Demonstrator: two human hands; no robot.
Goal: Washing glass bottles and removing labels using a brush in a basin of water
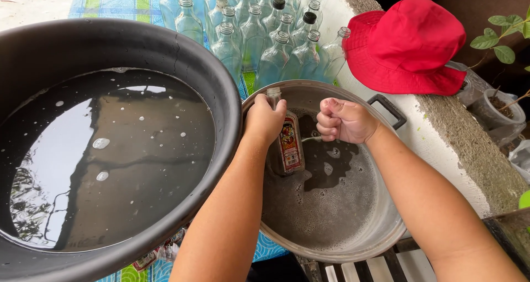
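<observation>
My left hand (264, 120) grips a clear glass bottle (288, 147) with a red and white label, holding it upright near its neck over a metal pot (386, 227) of grey soapy water. My right hand (345, 121) is closed in a fist just right of the bottle, holding a thin wire-like handle (310, 139) that runs toward the bottle; what is on its end is hidden. The bottle's base dips into the foam.
A big black basin (215, 83) of dark water fills the left. Several clean empty glass bottles (259, 33) stand behind the pot on a patterned cloth. A red hat (411, 44) lies on the concrete ledge at right, by a potted plant (499, 102).
</observation>
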